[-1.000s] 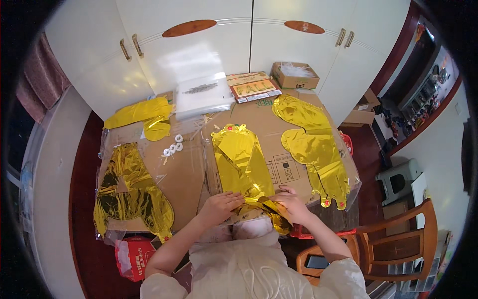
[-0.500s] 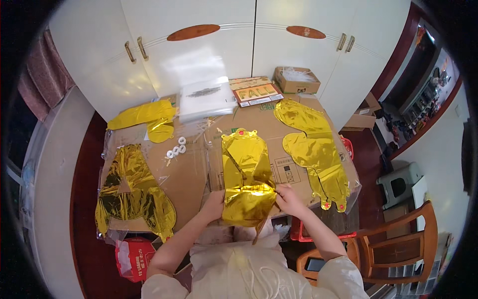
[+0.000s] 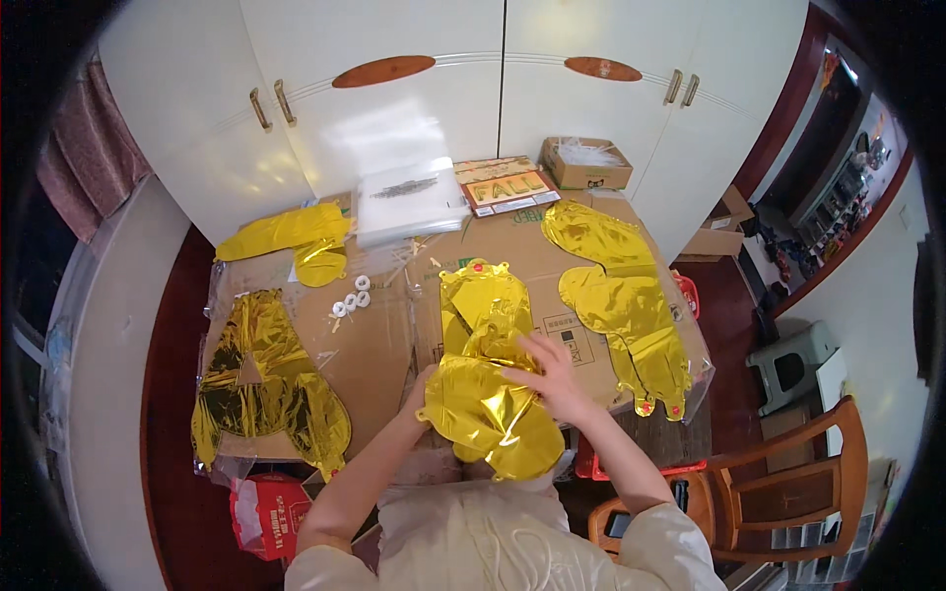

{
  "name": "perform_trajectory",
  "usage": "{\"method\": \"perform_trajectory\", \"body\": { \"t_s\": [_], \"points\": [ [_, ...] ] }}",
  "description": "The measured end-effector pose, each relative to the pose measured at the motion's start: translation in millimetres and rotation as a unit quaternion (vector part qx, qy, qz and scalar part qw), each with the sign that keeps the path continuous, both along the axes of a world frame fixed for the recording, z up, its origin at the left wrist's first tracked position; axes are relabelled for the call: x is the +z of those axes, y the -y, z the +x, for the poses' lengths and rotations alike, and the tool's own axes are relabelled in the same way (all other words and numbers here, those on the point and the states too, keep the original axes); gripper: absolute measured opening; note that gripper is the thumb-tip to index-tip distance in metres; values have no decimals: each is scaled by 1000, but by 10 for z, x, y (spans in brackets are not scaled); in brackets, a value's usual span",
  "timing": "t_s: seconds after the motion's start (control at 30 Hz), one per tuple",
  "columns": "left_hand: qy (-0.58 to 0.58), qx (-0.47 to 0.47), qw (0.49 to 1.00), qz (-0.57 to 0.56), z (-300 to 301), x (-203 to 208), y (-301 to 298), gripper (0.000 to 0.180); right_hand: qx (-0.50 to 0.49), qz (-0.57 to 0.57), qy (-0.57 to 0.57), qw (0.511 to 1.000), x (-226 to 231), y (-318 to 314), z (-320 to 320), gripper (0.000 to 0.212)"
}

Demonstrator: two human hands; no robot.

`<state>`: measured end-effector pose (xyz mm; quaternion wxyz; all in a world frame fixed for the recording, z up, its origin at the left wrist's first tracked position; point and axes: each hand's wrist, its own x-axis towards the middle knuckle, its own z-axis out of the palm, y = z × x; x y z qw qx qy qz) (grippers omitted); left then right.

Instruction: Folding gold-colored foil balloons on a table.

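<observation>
A flat gold foil balloon [image 3: 493,399] lies folded in front of me, its lower half bulging over the table's near edge. My left hand [image 3: 422,392] grips its left edge, with the fingers partly hidden behind the foil. On the other side, my right hand [image 3: 554,379] rests against the foil at the fold, fingers spread. Three more flat gold balloons lie around it: an A-shaped balloon [image 3: 261,340] at the near left, another balloon [image 3: 325,236] at the far left, and a larger balloon [image 3: 621,281] on the right.
Brown cardboard [image 3: 379,345] covers the table. Several white ribbon rolls [image 3: 352,297] sit left of centre. At the back are clear plastic bags [image 3: 409,202], a printed card [image 3: 505,185] and a small carton [image 3: 586,163]. A wooden chair [image 3: 788,483] stands at the right, a red bag [image 3: 266,512] below left.
The balloon's lower part has spread out and hangs nearer to me. My right hand has let go of the right edge, moved up and inward, and opened its fingers over the foil.
</observation>
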<state>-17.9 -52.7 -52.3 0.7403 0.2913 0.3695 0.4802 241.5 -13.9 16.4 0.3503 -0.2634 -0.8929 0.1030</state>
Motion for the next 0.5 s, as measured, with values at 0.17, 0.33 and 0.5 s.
{"method": "perform_trajectory", "body": {
  "t_s": [0.17, 0.33, 0.5],
  "points": [
    [65, -5, 998, 14, -34, -244, -46, 29, 92, -27, 18, 995, 27, -92, -17, 32],
    [-483, 75, 813, 316, 140, 262, 20, 25, 64, -222, -131, 964, 38, -209, -119, 33],
    [-500, 38, 857, 123, 173, 536, 89, 35, 1, -425, -347, 836, 271, -260, -374, 28]
  ]
}}
